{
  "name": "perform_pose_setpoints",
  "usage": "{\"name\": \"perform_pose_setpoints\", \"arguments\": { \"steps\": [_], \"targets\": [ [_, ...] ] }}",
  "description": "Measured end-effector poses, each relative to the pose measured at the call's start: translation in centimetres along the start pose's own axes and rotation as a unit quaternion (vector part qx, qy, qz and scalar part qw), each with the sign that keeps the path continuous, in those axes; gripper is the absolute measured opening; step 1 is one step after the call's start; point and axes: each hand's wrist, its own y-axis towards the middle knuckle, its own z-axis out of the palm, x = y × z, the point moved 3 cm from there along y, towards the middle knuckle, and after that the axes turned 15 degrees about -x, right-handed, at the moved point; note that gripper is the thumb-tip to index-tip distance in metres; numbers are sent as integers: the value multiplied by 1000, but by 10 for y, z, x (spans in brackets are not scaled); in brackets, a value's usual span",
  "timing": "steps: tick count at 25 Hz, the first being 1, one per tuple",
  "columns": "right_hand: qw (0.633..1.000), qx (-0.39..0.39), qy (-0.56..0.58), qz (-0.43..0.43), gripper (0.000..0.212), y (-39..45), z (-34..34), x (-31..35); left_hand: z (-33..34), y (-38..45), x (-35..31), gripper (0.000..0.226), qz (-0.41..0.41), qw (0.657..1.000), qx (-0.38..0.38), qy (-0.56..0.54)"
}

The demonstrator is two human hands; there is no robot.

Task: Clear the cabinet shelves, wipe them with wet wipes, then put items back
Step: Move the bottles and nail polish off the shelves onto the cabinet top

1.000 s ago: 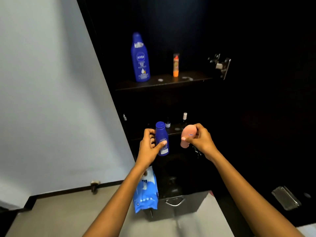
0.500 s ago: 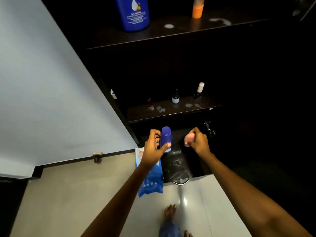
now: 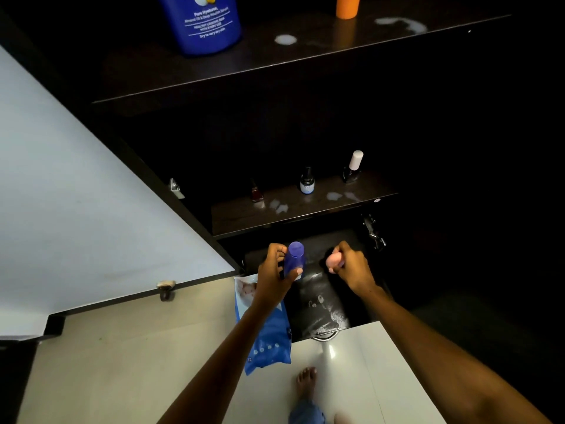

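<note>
My left hand (image 3: 274,276) grips a small blue bottle (image 3: 294,260) upright over the dark, wet bottom shelf (image 3: 318,304) of the cabinet. My right hand (image 3: 351,267) holds a small pink container (image 3: 334,260) beside it, a little to the right. A blue pack of wet wipes (image 3: 266,338) lies on the floor under my left forearm. Three small nail polish bottles (image 3: 307,181) stand on the middle shelf (image 3: 293,209). On the top shelf (image 3: 275,56) stand a large blue lotion bottle (image 3: 203,22) and an orange tube (image 3: 348,7).
The white cabinet door (image 3: 76,209) stands open at the left, its knob (image 3: 166,287) near the floor. Hinge hardware (image 3: 373,231) sticks out at the right of the opening. My bare foot (image 3: 306,384) stands on the pale tiled floor (image 3: 122,362).
Both hands came down from middle-shelf height to the bottom shelf, still holding the blue bottle and the pink container. My view tilted downward, so the shelves sit higher in frame.
</note>
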Motion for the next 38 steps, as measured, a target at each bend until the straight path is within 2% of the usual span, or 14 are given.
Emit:
{"name": "perform_pose_setpoints", "arguments": {
  "steps": [6, 13, 20, 24, 31, 38],
  "targets": [
    [997, 10, -56, -57, 49, 5, -6, -5, 26, 12, 19, 29, -31, 998, 26, 58],
    [992, -2, -69, -108, 46, 12, -18, -8, 41, 20, 38, 23, -37, 994, 22, 102],
    [991, -30, -61, -116, 41, 14, -26, -7, 47, 16, 32, 29, -34, 994, 9, 106],
    [992, -39, -48, -107, 42, 11, -32, -3, 40, 6, 26, 43, -22, 994, -9, 106],
    [991, -70, -8, -110, 36, -9, -49, 5, 8, -22, 4, 53, -70, 985, -104, 114],
    [972, -154, 41, -171, 30, -78, -114, 50, -35, -77, -88, 42, 1, 981, -185, 58]
  ]
}}
